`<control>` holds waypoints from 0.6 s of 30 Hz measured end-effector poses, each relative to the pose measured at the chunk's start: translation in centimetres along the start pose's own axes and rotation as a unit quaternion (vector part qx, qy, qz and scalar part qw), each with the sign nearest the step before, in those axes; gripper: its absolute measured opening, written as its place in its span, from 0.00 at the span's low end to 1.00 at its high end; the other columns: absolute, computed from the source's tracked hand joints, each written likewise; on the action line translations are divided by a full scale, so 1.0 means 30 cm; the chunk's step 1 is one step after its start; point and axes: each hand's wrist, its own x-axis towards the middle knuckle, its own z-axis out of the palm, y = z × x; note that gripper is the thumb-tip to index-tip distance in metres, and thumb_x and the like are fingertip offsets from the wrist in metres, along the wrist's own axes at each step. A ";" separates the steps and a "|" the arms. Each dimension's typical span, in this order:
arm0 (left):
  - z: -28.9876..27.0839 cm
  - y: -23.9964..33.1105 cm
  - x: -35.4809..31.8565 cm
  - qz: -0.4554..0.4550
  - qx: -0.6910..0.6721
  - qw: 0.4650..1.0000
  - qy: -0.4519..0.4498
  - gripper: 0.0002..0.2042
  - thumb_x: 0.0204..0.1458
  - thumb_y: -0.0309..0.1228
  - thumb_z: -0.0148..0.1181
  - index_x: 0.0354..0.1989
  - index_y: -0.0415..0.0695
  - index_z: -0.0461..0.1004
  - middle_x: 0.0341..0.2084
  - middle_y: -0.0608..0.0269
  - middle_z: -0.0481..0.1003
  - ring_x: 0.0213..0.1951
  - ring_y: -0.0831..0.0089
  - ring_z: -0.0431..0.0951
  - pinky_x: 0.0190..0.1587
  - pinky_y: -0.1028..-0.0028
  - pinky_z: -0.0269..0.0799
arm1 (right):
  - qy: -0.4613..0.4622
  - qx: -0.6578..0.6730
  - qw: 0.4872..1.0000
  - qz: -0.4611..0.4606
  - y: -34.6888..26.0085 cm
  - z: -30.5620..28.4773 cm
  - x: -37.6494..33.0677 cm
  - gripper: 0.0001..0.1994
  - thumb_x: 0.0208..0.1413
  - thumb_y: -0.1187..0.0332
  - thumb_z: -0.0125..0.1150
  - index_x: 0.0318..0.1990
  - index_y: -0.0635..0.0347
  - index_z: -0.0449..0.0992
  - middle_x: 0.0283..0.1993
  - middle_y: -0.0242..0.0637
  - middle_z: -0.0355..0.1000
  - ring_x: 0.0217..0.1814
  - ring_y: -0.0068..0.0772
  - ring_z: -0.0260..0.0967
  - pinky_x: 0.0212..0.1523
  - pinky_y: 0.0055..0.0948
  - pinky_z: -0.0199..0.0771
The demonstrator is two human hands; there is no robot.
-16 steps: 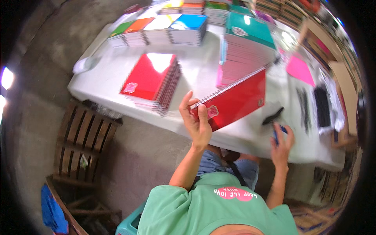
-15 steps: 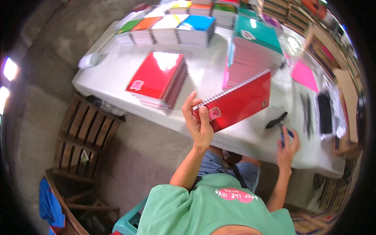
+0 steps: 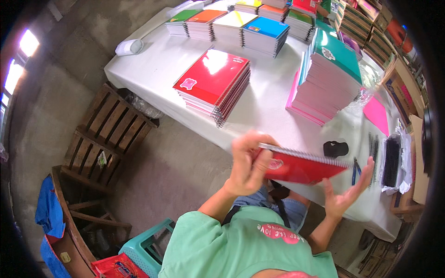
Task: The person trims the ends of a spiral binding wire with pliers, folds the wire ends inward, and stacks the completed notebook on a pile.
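My left hand (image 3: 250, 164) grips the left end of a red spiral notebook (image 3: 303, 166), thumb on the cover and fingers behind. The notebook is tilted above the table's front edge, its wire binding facing up and away from me. Close to its right end, my right hand (image 3: 343, 197) is open, with fingers spread and nothing in them; I cannot tell whether it touches the cover. Blue-handled pliers (image 3: 356, 170) lie on the table just beyond that hand. Left of the pliers is a small black object (image 3: 335, 149). A stack of red spiral notebooks (image 3: 213, 78) stands further left.
On the white-covered table (image 3: 153, 78), a tall stack of teal-topped notebooks (image 3: 331, 69) stands at the right, with several coloured stacks behind. Black binding coils (image 3: 391, 162) and a pink sheet (image 3: 375, 116) lie far right. A wooden chair (image 3: 102, 139) and teal stool (image 3: 143, 250) are at left.
My right hand has let go of the blue-handled pliers, which now lie on the table, and opened beside the notebook. My left hand has lowered and tilted the notebook. The view has shifted.
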 end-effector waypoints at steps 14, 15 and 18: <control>-0.051 0.379 0.009 0.389 -0.110 0.914 -0.040 0.06 0.48 0.30 0.57 0.36 0.50 0.75 0.35 0.64 0.70 0.31 0.73 0.72 0.31 0.70 0.68 | -0.066 0.637 0.623 0.450 -0.199 0.348 0.290 0.16 0.56 0.68 0.57 0.50 0.64 0.68 0.43 0.34 0.71 0.46 0.23 0.69 0.47 0.21 0.69; -0.048 0.381 0.014 0.388 -0.126 0.912 -0.042 0.06 0.48 0.30 0.57 0.36 0.49 0.74 0.35 0.64 0.70 0.31 0.73 0.72 0.31 0.70 0.68 | -0.072 0.690 0.572 0.438 -0.204 0.420 0.346 0.16 0.56 0.67 0.56 0.50 0.64 0.67 0.44 0.36 0.71 0.46 0.24 0.70 0.47 0.22 0.70; -0.048 0.387 0.025 0.381 -0.145 0.911 -0.063 0.06 0.49 0.31 0.56 0.35 0.48 0.74 0.36 0.63 0.70 0.30 0.72 0.72 0.30 0.70 0.68 | -0.060 0.746 0.493 0.444 -0.250 0.667 0.467 0.16 0.55 0.66 0.57 0.48 0.64 0.68 0.44 0.39 0.71 0.45 0.26 0.70 0.45 0.22 0.71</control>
